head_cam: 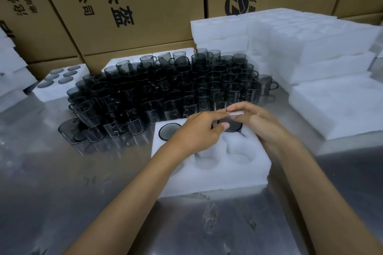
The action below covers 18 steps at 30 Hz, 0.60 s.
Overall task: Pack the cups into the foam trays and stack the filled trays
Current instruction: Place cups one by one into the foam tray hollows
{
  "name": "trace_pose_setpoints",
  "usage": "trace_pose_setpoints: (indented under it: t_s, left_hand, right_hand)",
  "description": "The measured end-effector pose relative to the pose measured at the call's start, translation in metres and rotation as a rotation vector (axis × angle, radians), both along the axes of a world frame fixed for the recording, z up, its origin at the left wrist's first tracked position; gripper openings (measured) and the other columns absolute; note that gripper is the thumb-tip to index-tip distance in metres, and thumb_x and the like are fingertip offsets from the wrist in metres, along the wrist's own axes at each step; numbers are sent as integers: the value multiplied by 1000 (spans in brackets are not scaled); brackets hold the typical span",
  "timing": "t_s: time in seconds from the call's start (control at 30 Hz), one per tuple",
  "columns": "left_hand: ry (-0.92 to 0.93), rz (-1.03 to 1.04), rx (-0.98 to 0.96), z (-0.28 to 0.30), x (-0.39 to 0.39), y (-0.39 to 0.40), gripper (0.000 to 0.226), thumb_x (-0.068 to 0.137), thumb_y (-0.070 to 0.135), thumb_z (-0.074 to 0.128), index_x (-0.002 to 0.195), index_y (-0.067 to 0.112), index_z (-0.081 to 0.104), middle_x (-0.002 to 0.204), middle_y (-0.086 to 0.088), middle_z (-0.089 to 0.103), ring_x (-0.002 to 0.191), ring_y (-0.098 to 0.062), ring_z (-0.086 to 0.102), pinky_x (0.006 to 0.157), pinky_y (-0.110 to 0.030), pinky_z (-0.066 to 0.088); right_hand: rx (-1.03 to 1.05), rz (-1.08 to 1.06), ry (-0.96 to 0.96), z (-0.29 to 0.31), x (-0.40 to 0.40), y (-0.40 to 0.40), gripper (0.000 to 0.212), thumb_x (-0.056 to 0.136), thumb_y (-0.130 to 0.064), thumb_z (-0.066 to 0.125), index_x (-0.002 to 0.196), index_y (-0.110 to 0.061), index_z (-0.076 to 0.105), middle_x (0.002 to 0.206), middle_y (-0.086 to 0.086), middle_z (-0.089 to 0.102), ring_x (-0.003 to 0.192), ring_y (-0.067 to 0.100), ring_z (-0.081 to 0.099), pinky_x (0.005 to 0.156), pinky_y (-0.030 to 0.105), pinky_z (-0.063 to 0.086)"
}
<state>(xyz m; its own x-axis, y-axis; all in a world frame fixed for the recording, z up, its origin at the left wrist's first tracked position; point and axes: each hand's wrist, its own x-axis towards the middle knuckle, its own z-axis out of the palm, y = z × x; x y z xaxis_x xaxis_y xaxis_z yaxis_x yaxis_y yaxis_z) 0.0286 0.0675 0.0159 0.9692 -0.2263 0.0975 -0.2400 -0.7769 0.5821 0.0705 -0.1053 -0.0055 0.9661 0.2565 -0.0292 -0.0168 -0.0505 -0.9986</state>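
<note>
A white foam tray (209, 174) with round pockets lies on the metal table in front of me. A dark glass cup (168, 130) sits in its far-left pocket. A second dark cup (235, 125) sits in the far-right pocket, and both hands meet over it. My left hand (199, 130) lies across its left rim with fingers stretched out and the thumb on the glass. My right hand (257, 123) curls round its right and far rim. The nearer pockets hold nothing. Behind the tray stands a dense crowd of loose dark cups (165, 87).
Stacks of empty foam trays (310, 51) rise at the right and back right. A filled tray (60, 80) lies at the back left, with more foam at the far left edge. Cardboard boxes (124, 6) wall off the back. Bare metal table (83, 192) stretches near me.
</note>
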Motion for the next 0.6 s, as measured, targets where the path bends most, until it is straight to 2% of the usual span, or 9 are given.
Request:
trace_pose_setpoints:
  t_s: [0.03, 0.1, 0.13, 0.2, 0.23, 0.33, 0.4, 0.5, 0.6]
  left_hand:
    - [-23, -13, -5, -1, -1, 2, 40, 101, 29, 52, 141, 30, 54, 137, 4, 58, 93, -10, 54, 89, -24, 39]
    - [-33, -18, -60, -2, -1, 6, 40, 101, 25, 53, 140, 30, 54, 139, 4, 57, 90, -9, 58, 89, -25, 45]
    - [-18, -12, -130, -1, -2, 9, 39, 101, 23, 53, 139, 30, 55, 141, 6, 56, 88, -8, 63, 89, -27, 51]
    - [-37, 17, -240, 3, -2, 17, 36, 101, 17, 53, 134, 28, 60, 139, 10, 58, 103, -8, 64, 93, -30, 53]
    - [-77, 41, -249, 5, -2, 22, 35, 100, 15, 52, 131, 28, 62, 136, 12, 59, 109, -6, 62, 97, -28, 50]
    - [-217, 164, -275, 15, -4, 45, 35, 99, 7, 51, 122, 26, 69, 127, 15, 62, 96, -3, 59, 92, -15, 45]
    - [-336, 301, -229, 22, -5, 68, 38, 96, 0, 50, 120, 21, 70, 131, 7, 62, 113, -2, 55, 102, -11, 37]
    - [-508, 586, -64, 26, -11, 107, 45, 90, -4, 50, 124, 18, 67, 141, -4, 56, 135, -22, 46, 118, -40, 29]
    - [-566, 848, 56, 19, -23, 145, 50, 85, 1, 52, 133, 15, 58, 149, -12, 42, 141, -31, 33, 117, -50, 23]
  right_hand:
    - [23, -58, 9, -1, -2, 5, 19, 87, -7, 64, 100, -18, 72, 105, 4, 74, 105, 23, 68, 94, 38, 54]
    - [76, -162, 25, -1, -4, 14, 18, 83, -8, 64, 94, -17, 74, 94, -1, 76, 91, 12, 69, 75, 20, 56]
    - [111, -196, 42, -1, -5, 17, 18, 81, -6, 65, 92, -16, 75, 90, -1, 76, 83, 11, 69, 68, 18, 55]
    - [156, -232, 75, -1, -7, 23, 18, 80, -3, 66, 90, -15, 75, 87, 3, 75, 76, 12, 69, 66, 22, 56]
    - [160, -235, 83, -1, -9, 27, 17, 80, -3, 66, 89, -15, 75, 86, 3, 74, 75, 12, 69, 65, 22, 55]
    - [189, -225, 65, -3, -14, 35, 16, 82, -1, 67, 94, -10, 73, 80, -3, 74, 70, 8, 68, 59, 18, 52]
    - [214, -223, 46, -4, -15, 38, 18, 82, 0, 69, 97, -9, 72, 85, -3, 76, 75, 9, 70, 63, 18, 54]
    - [208, -232, 33, -4, -14, 39, 19, 81, -1, 71, 97, -11, 71, 95, 1, 77, 91, 17, 71, 82, 28, 55]
    - [194, -214, 20, -4, -14, 40, 19, 81, -3, 72, 96, -14, 72, 94, 0, 77, 88, 13, 71, 77, 24, 54]
